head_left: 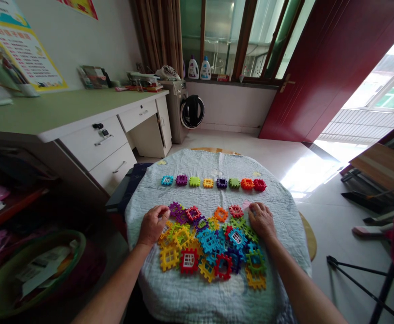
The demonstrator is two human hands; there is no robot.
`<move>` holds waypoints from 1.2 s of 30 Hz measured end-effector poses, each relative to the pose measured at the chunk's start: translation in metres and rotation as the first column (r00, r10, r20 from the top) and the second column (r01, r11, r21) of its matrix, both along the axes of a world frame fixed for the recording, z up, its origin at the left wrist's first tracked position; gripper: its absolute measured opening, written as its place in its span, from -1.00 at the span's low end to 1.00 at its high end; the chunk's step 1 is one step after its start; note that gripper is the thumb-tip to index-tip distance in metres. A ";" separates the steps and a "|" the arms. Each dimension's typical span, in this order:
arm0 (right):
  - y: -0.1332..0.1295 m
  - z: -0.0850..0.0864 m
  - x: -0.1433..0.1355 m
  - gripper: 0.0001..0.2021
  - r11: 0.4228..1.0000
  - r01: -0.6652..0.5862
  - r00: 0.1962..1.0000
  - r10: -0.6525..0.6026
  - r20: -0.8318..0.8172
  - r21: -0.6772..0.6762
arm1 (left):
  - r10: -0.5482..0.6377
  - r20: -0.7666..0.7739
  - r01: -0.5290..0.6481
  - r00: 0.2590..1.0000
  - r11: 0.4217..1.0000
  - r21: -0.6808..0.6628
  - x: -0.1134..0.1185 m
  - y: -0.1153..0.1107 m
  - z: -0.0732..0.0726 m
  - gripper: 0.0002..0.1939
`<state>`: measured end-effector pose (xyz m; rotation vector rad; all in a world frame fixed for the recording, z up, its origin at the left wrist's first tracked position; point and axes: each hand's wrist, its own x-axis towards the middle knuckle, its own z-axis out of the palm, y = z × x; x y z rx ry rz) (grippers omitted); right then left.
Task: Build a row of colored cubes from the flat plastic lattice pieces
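Head-worn view, forward and down

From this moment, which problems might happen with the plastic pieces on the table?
1. The square interlocking tiles lie overlapped in a pile, so pulling one out may drag its neighbours.
2. The crinkled cloth may slip on the table if the left hand or right hand, both beside the pile, pulls it; the row of blocks could then shift.
3. The orange block and red block sit very close, so bumping one could move the other.

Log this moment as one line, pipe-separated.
left hand: beside purple pieces | right hand: beside green pieces | block row: beyond loose pile | pale cloth: under both
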<state>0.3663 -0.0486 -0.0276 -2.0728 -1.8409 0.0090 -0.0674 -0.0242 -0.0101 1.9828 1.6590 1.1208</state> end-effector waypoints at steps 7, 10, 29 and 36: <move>0.000 0.002 0.000 -0.77 1.000 -0.002 0.999 0.002 -0.032 0.017 | 0.000 -0.010 0.000 1.000 1.000 0.001 -0.001 -0.001 0.000 -0.72; 0.000 0.001 0.001 -0.77 1.000 -0.002 0.998 0.004 -0.070 0.027 | 0.006 -0.013 -0.006 1.000 1.000 0.000 0.001 -0.001 0.003 -0.72; 0.023 0.026 -0.031 -0.44 0.940 -0.303 0.949 0.281 -0.142 -0.160 | 0.017 -0.007 -0.017 1.000 1.000 -0.018 0.001 -0.002 0.003 -0.74; 0.031 0.050 -0.042 -0.51 0.924 -0.325 0.945 0.310 -0.104 -0.201 | 0.012 -0.004 -0.012 1.000 1.000 -0.022 0.003 -0.002 0.005 -0.80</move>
